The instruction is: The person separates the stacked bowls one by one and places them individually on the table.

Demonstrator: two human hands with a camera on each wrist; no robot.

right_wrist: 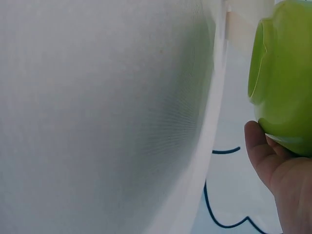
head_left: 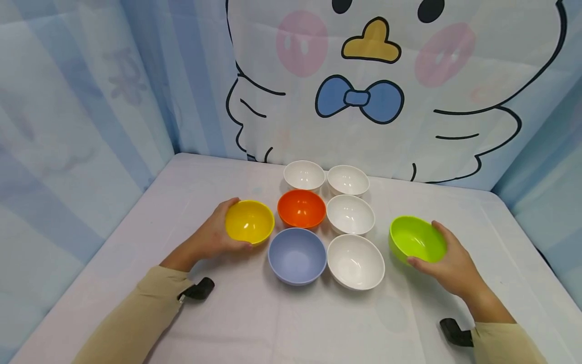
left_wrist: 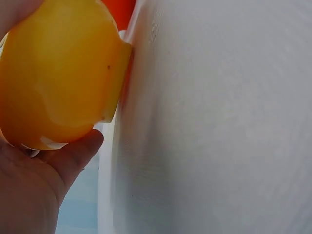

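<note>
My left hand (head_left: 219, 230) grips a yellow bowl (head_left: 250, 222) by its left side, thumb at the near rim. In the left wrist view the base of the yellow bowl (left_wrist: 63, 73) shows close over the cloth. On the right, my right hand (head_left: 454, 265) holds a green bowl (head_left: 416, 240), tilted a little, with the thumb along its near edge. The right wrist view shows a gap between the green bowl (right_wrist: 287, 83) and the table. Between the hands stand an orange bowl (head_left: 301, 210) and a blue bowl (head_left: 297, 257), both upright.
White bowls stand in the middle: one at the back left (head_left: 304, 176), one at the back right (head_left: 348, 181), and two nearer ones (head_left: 350, 215) in the right column. The white table (head_left: 227, 323) meets a curtain (head_left: 373, 146) printed with a cartoon at the back.
</note>
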